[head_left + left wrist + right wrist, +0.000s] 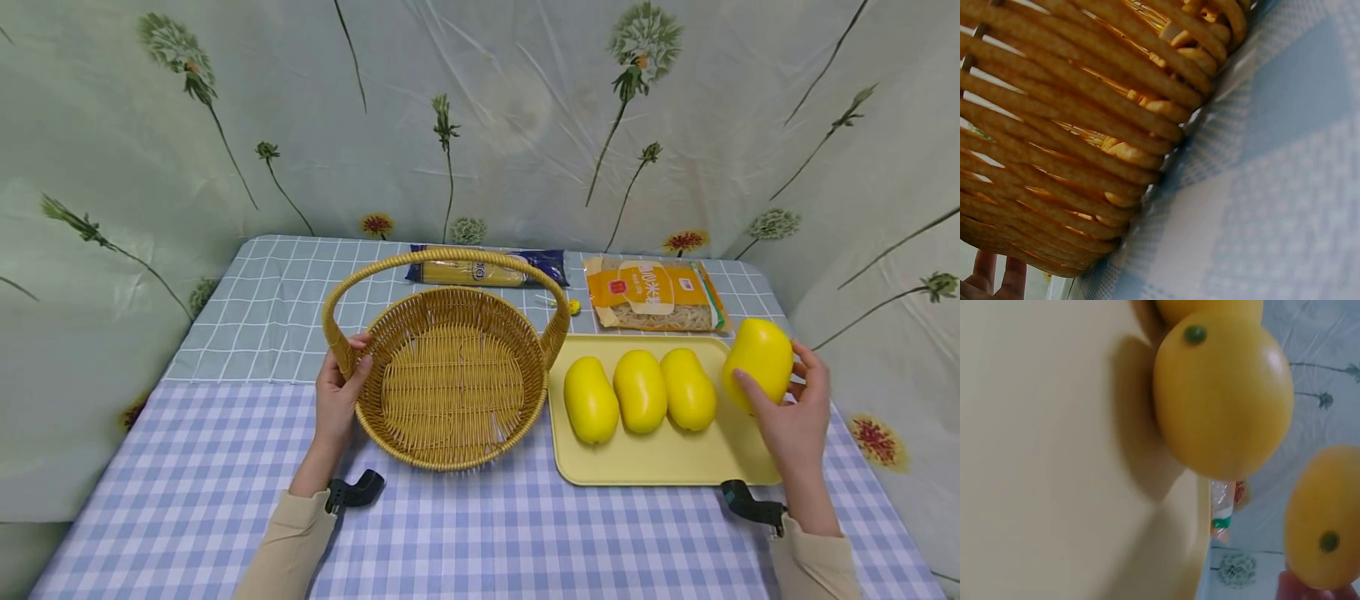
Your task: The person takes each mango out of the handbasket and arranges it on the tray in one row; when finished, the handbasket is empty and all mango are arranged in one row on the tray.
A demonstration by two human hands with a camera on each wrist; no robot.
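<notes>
My left hand [339,396] grips the left rim of a round woven basket [459,387] by the base of its arched handle, thumb on the inner side. In the left wrist view the basket's slatted wall [1066,131] fills much of the picture, with fingertips [1013,278] at its lower end. My right hand [798,421] holds a yellow mango [759,362] raised over the right end of a pale yellow tray [645,467]. On the tray lie three more mangoes [640,392] side by side. The right wrist view shows the held mango's green stem spot [1329,541].
Behind the basket lies a blue-and-yellow pasta packet [480,268]. An orange noodle bag [654,293] sits behind the tray. A small yellow item [573,307] is near the handle. The checked tablecloth [480,542] meets a flower-print curtain [510,125] at the back.
</notes>
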